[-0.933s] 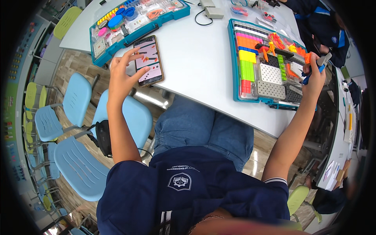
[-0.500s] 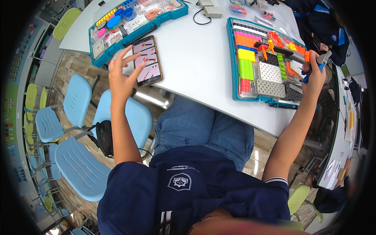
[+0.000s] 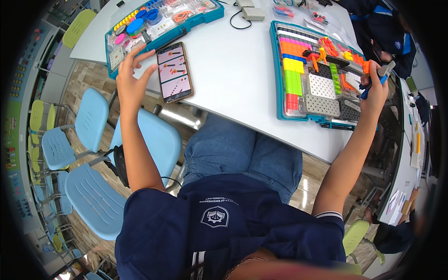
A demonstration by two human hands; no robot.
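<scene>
My left hand (image 3: 132,84) is open beside the phone (image 3: 175,72), thumb and fingers apart and holding nothing. The phone lies near the table's edge, its lit screen showing pictures of small parts. My right hand (image 3: 374,95) is closed around blue-handled pliers (image 3: 385,71) with grey jaws, over the right edge of a teal case of building parts (image 3: 280,79). An orange piece (image 3: 366,66) shows at its fingertips; I cannot tell whether the hand grips it. In the case are coloured beams (image 3: 293,83), a white perforated plate (image 3: 322,87) and a grey one (image 3: 323,105).
Another teal case (image 3: 198,20) with blue tubs and small parts stands at the far left of the white table (image 3: 224,70). Grey boxes with a cable (image 3: 252,14) lie at the back. Blue chairs (image 3: 149,140) stand left. Another person (image 3: 385,30) is at the far right.
My left hand has moved left, off the phone's screen, which it partly covered before. The right hand with the pliers has stayed in place.
</scene>
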